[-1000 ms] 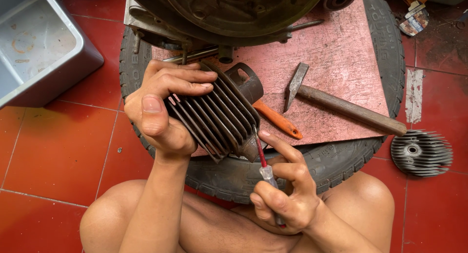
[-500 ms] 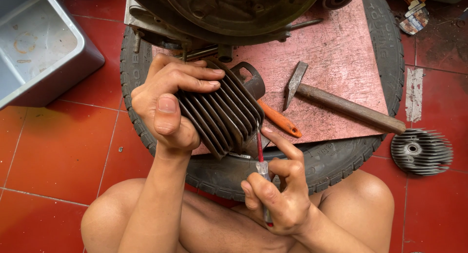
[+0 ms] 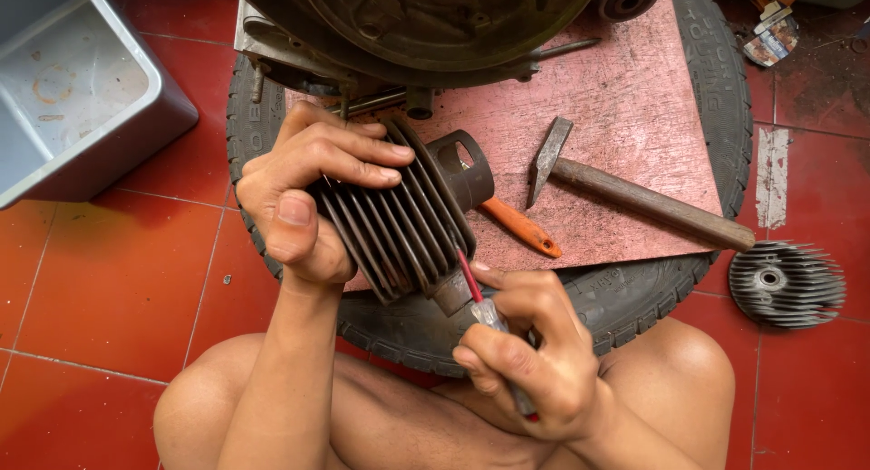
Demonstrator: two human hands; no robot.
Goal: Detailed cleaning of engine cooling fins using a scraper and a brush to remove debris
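My left hand grips a dark finned engine cylinder from its left side, holding it tilted above a tyre. My right hand holds a thin tool with a red shaft; the tool's tip touches the lower port of the cylinder. My fingers wrap the clear handle low in the frame, just above my knees.
A reddish board lies on a black tyre. On the board rest a hammer, an orange-handled tool and a large engine case. A finned cylinder head sits on the red tile floor at right, a grey tub at left.
My right hand has shifted slightly up toward the cylinder with the red tool. My left hand has turned the cylinder a little.
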